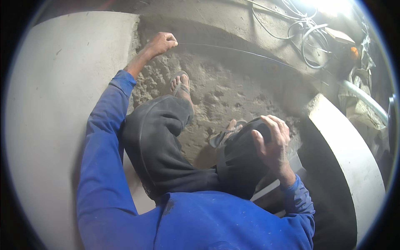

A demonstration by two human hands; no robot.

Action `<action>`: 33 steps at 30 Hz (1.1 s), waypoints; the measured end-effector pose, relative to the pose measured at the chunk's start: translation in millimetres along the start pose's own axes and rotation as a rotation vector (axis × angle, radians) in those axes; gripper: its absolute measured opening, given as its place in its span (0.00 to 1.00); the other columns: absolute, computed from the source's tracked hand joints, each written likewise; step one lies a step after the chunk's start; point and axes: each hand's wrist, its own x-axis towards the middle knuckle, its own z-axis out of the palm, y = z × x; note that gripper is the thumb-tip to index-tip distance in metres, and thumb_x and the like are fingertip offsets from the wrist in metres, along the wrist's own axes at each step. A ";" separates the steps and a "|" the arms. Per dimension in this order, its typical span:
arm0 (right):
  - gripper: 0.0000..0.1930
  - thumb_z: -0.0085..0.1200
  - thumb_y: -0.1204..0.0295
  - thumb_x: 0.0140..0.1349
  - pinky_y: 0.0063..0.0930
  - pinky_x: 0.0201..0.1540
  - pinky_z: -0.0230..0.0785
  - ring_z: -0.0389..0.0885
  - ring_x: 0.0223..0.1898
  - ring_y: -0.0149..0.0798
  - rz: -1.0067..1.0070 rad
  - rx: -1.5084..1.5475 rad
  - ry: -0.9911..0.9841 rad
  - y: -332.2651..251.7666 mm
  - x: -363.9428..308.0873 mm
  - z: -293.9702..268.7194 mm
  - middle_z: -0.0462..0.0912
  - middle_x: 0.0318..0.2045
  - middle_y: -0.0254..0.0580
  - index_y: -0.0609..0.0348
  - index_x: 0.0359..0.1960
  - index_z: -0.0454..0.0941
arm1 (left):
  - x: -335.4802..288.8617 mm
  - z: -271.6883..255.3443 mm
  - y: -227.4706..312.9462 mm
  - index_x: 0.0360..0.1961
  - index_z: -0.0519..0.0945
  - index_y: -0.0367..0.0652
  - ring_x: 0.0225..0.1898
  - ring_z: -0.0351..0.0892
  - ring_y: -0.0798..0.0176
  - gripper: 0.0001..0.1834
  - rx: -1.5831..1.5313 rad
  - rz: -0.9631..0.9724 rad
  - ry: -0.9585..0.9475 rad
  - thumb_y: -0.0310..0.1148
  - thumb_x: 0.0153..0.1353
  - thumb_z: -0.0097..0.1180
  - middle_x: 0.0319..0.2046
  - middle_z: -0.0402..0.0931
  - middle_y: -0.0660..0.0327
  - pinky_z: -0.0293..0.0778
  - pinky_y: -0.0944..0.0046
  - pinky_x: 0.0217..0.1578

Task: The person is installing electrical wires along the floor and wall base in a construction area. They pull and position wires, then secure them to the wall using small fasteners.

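Note:
At the far left, my left hand (160,44) is closed in a pinch on the end of a thin pale string (234,49). The string runs taut to the right, low over the rough ground, and fades from sight near the coiled cables. Over my right knee rests my right hand (274,141), its thumb and fingers apart and nothing in it. Between my sandalled feet lies lumpy grey-brown mortar or earth (208,93); I cannot tell which.
A pale flat panel or wall (62,83) stands along my left. On the right is a white curved-looking slab edge (348,146). Grey cables (312,35) lie coiled at the far right, near a white pipe (366,100) and crumpled sacks (360,85). A bright lamp (329,5) glares behind them.

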 end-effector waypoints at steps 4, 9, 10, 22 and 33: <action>0.19 0.64 0.65 0.53 0.40 0.53 0.65 0.77 0.48 0.48 0.169 0.061 -0.157 -31.1 -6.8 -2.6 0.80 0.43 0.48 0.60 0.45 0.77 | -25.7 -4.1 11.8 0.38 0.83 0.40 0.31 0.78 0.66 0.16 -0.058 -0.037 -0.055 0.41 0.56 0.58 0.29 0.81 0.58 0.73 0.62 0.36; 0.19 0.62 0.64 0.55 0.40 0.50 0.66 0.76 0.47 0.48 0.333 0.106 -0.271 -70.2 -41.2 -5.9 0.79 0.43 0.46 0.58 0.46 0.76 | -70.9 -17.6 27.2 0.37 0.83 0.40 0.34 0.79 0.66 0.15 -0.127 -0.110 -0.111 0.41 0.56 0.58 0.31 0.82 0.58 0.74 0.62 0.38; 0.19 0.62 0.64 0.55 0.40 0.50 0.66 0.76 0.47 0.48 0.353 0.102 -0.282 -78.6 -49.1 -7.8 0.79 0.43 0.46 0.58 0.46 0.76 | -80.3 -20.5 31.3 0.37 0.83 0.40 0.34 0.79 0.65 0.15 -0.170 -0.130 -0.138 0.41 0.56 0.58 0.31 0.82 0.58 0.74 0.62 0.38; 0.18 0.58 0.62 0.59 0.41 0.44 0.71 0.79 0.42 0.51 0.715 -0.025 -0.306 -170.7 -64.5 -33.1 0.79 0.41 0.50 0.60 0.46 0.76 | -142.7 -74.4 53.2 0.36 0.83 0.41 0.36 0.81 0.57 0.14 -0.205 -0.245 -0.157 0.40 0.56 0.57 0.32 0.83 0.54 0.74 0.59 0.40; 0.16 0.52 0.63 0.68 0.21 0.41 0.68 0.78 0.41 0.26 1.279 0.547 0.048 -147.8 -42.2 -158.9 0.81 0.40 0.36 0.60 0.50 0.77 | -135.2 -86.0 29.4 0.31 0.82 0.46 0.36 0.82 0.53 0.11 -0.158 -0.269 -0.112 0.40 0.54 0.55 0.31 0.82 0.54 0.74 0.56 0.39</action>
